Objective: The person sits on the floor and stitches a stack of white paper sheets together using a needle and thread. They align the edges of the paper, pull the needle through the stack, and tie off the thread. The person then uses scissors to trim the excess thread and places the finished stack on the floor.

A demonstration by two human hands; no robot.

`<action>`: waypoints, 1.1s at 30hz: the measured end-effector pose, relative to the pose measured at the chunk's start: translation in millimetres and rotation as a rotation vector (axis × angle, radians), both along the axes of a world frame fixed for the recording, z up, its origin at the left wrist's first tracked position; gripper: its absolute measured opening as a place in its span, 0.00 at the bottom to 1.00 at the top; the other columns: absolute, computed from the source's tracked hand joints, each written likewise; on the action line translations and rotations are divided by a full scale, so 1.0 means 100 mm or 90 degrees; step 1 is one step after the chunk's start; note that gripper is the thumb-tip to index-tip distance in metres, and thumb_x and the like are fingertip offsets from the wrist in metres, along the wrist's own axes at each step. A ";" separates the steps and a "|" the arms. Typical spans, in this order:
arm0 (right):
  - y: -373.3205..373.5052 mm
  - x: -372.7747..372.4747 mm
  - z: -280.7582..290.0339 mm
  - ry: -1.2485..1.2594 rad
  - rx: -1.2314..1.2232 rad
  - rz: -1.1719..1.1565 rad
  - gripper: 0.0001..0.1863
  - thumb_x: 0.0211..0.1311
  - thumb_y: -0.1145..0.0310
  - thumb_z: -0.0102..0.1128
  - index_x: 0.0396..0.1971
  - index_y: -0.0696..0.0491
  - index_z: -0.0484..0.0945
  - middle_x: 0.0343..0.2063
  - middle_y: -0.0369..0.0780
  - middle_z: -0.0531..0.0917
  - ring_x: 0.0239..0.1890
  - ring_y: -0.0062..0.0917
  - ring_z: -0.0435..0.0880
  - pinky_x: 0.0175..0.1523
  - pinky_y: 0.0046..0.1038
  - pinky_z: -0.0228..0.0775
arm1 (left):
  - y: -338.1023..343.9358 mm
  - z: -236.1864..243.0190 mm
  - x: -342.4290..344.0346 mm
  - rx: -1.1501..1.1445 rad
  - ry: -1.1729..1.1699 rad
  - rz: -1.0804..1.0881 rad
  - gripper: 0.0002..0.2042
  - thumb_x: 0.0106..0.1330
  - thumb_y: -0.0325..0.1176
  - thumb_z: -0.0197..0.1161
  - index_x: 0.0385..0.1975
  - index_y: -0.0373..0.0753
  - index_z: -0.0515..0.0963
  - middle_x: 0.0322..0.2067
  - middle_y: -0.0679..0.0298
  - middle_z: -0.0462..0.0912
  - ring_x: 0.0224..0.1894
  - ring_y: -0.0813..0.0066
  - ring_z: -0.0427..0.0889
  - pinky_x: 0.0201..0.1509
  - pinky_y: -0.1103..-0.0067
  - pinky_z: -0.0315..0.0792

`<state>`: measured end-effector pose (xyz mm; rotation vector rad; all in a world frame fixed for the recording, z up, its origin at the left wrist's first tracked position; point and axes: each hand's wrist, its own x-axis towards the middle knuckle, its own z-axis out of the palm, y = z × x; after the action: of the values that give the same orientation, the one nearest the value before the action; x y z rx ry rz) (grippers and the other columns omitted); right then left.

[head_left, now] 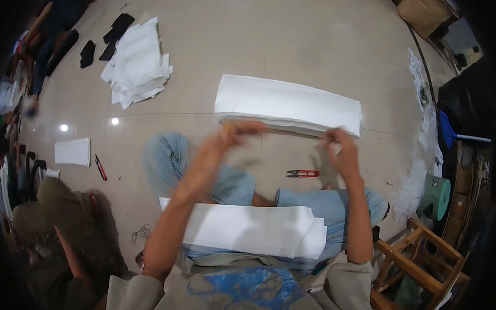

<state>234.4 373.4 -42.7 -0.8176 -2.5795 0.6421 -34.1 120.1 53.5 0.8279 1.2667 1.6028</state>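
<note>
A long stack of folded white cloths (288,97) lies on the floor in front of my crossed legs. My left hand (240,134) is over the stack's near left edge, its fingers smeared by motion. By the near right edge, my right hand (341,150) has its fingers curled together, also somewhat blurred; whatever they may pinch cannot be made out. Across my lap lies a folded white cloth (245,228), with uneven layers at its right end. Red-handled thread snips (302,174) rest on the floor between my legs and the stack.
At the far left sits a loose pile of white cloths (136,61) beside black pieces (119,27). Nearer are a small folded white cloth (73,151) and a red cutter (100,167). Another person (65,230) sits at my left. A wooden stool (419,265) and a green stool (435,197) stand right.
</note>
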 end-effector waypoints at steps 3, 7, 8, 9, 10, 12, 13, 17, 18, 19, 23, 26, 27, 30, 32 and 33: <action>-0.60 0.03 -0.09 -0.152 -0.001 0.163 0.13 0.58 0.69 0.71 0.41 0.54 0.79 0.39 0.43 0.82 0.44 0.42 0.83 0.50 0.44 0.75 | -0.40 0.79 0.59 0.278 -0.251 -0.299 0.27 0.80 0.54 0.50 0.58 0.33 0.77 0.55 0.52 0.81 0.59 0.59 0.78 0.60 0.65 0.72; -0.77 0.08 -0.37 -0.281 -0.024 0.137 0.12 0.56 0.71 0.71 0.37 0.54 0.77 0.35 0.44 0.82 0.44 0.44 0.82 0.50 0.45 0.74 | -0.68 1.30 0.77 0.425 -0.351 -0.388 0.26 0.80 0.54 0.50 0.58 0.34 0.77 0.54 0.54 0.81 0.57 0.61 0.79 0.59 0.66 0.72; -0.68 0.15 -0.35 -0.279 -0.080 0.153 0.13 0.58 0.72 0.70 0.37 0.56 0.74 0.34 0.47 0.82 0.41 0.45 0.83 0.46 0.46 0.73 | -0.75 1.31 0.73 0.445 -0.365 -0.375 0.26 0.80 0.54 0.49 0.58 0.34 0.77 0.54 0.54 0.81 0.57 0.61 0.79 0.59 0.66 0.73; -0.65 0.22 -0.35 -0.278 -0.092 0.145 0.12 0.59 0.72 0.70 0.37 0.56 0.74 0.33 0.47 0.82 0.40 0.45 0.83 0.46 0.45 0.74 | -0.86 1.29 0.69 0.459 -0.383 -0.360 0.26 0.80 0.53 0.49 0.58 0.34 0.77 0.53 0.55 0.81 0.57 0.61 0.79 0.59 0.66 0.73; -0.66 0.21 -0.37 -0.259 -0.107 0.136 0.12 0.60 0.72 0.69 0.37 0.56 0.74 0.32 0.47 0.83 0.39 0.46 0.84 0.45 0.44 0.74 | -0.92 1.32 0.66 0.456 -0.386 -0.343 0.26 0.80 0.53 0.49 0.58 0.34 0.77 0.53 0.55 0.81 0.56 0.62 0.79 0.59 0.66 0.73; -0.69 0.04 -0.36 -0.186 -0.181 0.126 0.11 0.61 0.72 0.68 0.37 0.57 0.74 0.30 0.48 0.84 0.36 0.47 0.84 0.43 0.43 0.74 | -1.09 1.36 0.66 0.439 -0.367 -0.271 0.26 0.81 0.53 0.49 0.57 0.34 0.77 0.53 0.56 0.81 0.55 0.62 0.79 0.58 0.67 0.73; -0.68 -0.03 -0.35 -0.147 -0.234 0.100 0.10 0.62 0.72 0.67 0.37 0.58 0.74 0.29 0.48 0.84 0.35 0.48 0.84 0.41 0.43 0.74 | -1.14 1.26 0.66 0.421 -0.365 -0.203 0.26 0.81 0.53 0.49 0.57 0.34 0.77 0.52 0.57 0.81 0.55 0.63 0.79 0.58 0.67 0.73; -0.54 -0.01 -0.19 -0.072 -0.329 -0.072 0.10 0.65 0.72 0.65 0.37 0.59 0.73 0.27 0.50 0.85 0.31 0.49 0.84 0.38 0.42 0.73 | -0.63 0.33 0.56 0.064 -0.348 0.131 0.26 0.81 0.53 0.48 0.57 0.34 0.77 0.51 0.59 0.81 0.54 0.64 0.80 0.58 0.68 0.73; -0.52 -0.01 -0.19 -0.070 -0.320 -0.079 0.10 0.65 0.72 0.65 0.38 0.59 0.73 0.27 0.50 0.85 0.31 0.49 0.84 0.38 0.42 0.73 | -0.32 0.03 0.54 -0.091 -0.284 0.166 0.22 0.80 0.48 0.54 0.57 0.34 0.76 0.48 0.60 0.81 0.47 0.71 0.80 0.51 0.74 0.75; -0.49 0.03 -0.21 -0.064 -0.313 -0.083 0.10 0.65 0.71 0.65 0.38 0.58 0.73 0.27 0.50 0.84 0.31 0.49 0.84 0.38 0.42 0.73 | -0.03 -0.32 0.54 -0.161 -0.299 0.165 0.22 0.77 0.48 0.61 0.56 0.34 0.77 0.45 0.61 0.81 0.41 0.77 0.79 0.45 0.78 0.75; -0.48 0.11 -0.40 -0.096 -0.258 -0.031 0.10 0.65 0.71 0.65 0.38 0.57 0.73 0.25 0.51 0.84 0.31 0.49 0.84 0.38 0.42 0.73 | 0.69 -1.15 0.57 -0.334 -0.259 0.232 0.16 0.73 0.46 0.67 0.46 0.38 0.80 0.38 0.65 0.83 0.33 0.82 0.78 0.34 0.82 0.72; -0.57 0.10 -0.35 -0.103 -0.252 0.008 0.10 0.65 0.71 0.65 0.39 0.57 0.73 0.25 0.51 0.84 0.30 0.50 0.83 0.38 0.43 0.73 | 0.80 -1.38 0.57 -0.281 -0.246 0.267 0.12 0.72 0.42 0.69 0.40 0.39 0.80 0.31 0.68 0.83 0.27 0.84 0.76 0.29 0.84 0.69; -0.56 0.07 -0.32 -0.117 -0.249 0.004 0.10 0.65 0.71 0.65 0.39 0.57 0.73 0.25 0.51 0.84 0.30 0.49 0.83 0.38 0.43 0.73 | 0.80 -1.43 0.58 -0.278 -0.244 0.269 0.11 0.72 0.40 0.69 0.40 0.39 0.81 0.30 0.68 0.83 0.27 0.85 0.75 0.28 0.84 0.68; -0.55 0.03 -0.28 -0.133 -0.279 -0.023 0.10 0.67 0.70 0.64 0.39 0.57 0.72 0.25 0.51 0.84 0.30 0.47 0.84 0.38 0.40 0.74 | 0.71 -1.48 0.65 -0.278 -0.233 0.264 0.08 0.72 0.37 0.69 0.39 0.39 0.81 0.28 0.68 0.83 0.25 0.85 0.74 0.27 0.86 0.66; -0.53 0.00 -0.28 -0.102 -0.341 -0.044 0.10 0.68 0.70 0.64 0.39 0.58 0.71 0.25 0.50 0.85 0.29 0.44 0.85 0.38 0.38 0.74 | 0.61 -1.57 0.66 -0.277 -0.217 0.260 0.07 0.72 0.35 0.68 0.39 0.39 0.81 0.28 0.68 0.83 0.25 0.86 0.74 0.27 0.86 0.66; -0.53 -0.01 -0.29 -0.086 -0.347 -0.040 0.10 0.70 0.71 0.62 0.39 0.58 0.70 0.25 0.48 0.85 0.29 0.37 0.84 0.37 0.34 0.74 | 0.58 -1.62 0.66 -0.277 -0.202 0.250 0.06 0.72 0.34 0.67 0.38 0.39 0.81 0.27 0.69 0.82 0.25 0.86 0.74 0.27 0.85 0.66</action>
<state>233.5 320.2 -71.8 -1.1307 -2.5064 1.3435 32.4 178.2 -108.5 0.0494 1.5248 1.5869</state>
